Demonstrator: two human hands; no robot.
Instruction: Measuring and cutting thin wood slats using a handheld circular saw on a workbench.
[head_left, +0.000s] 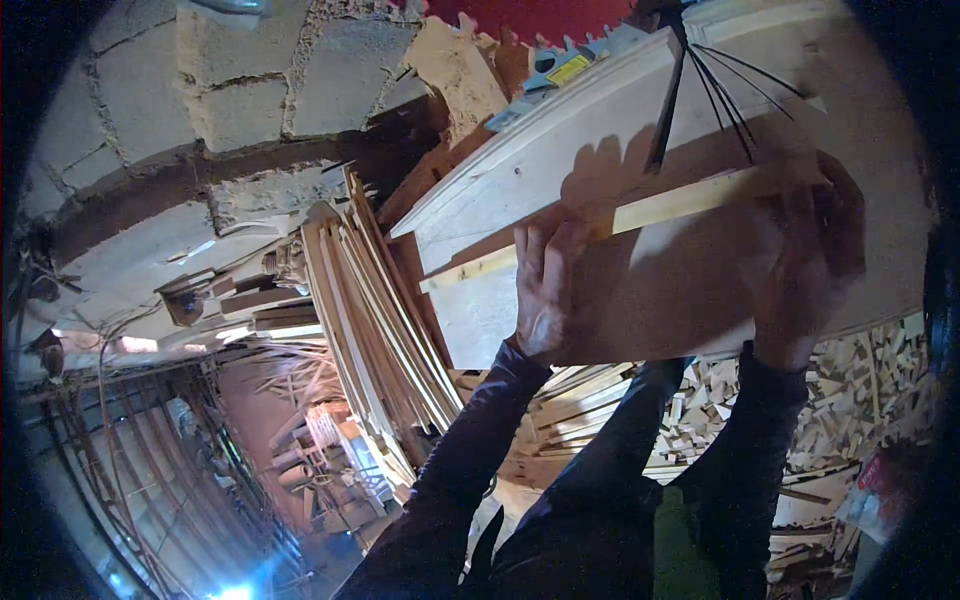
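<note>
A wide pale wooden board (640, 290) stands tilted on its long side, its narrow yellowish edge facing up. My left hand (545, 290) grips it near the left end, fingers reaching over that upper edge. Further right, my right hand (800, 260) holds the same board, partly in shadow and a little blurred, with its fingertips hard to make out. Behind the board lies another pale wooden piece (560, 180), and shadows of my fingers fall on it. The underside of the held board is hidden.
Beyond the wood is a red toothed disc (540, 15), beside a blue-grey metal part (560, 72). Dark thin strands (705, 80) hang over the far piece. Long wooden strips (375, 330) lean at left by a block wall (240, 110). Offcuts (850, 390) pile up at right.
</note>
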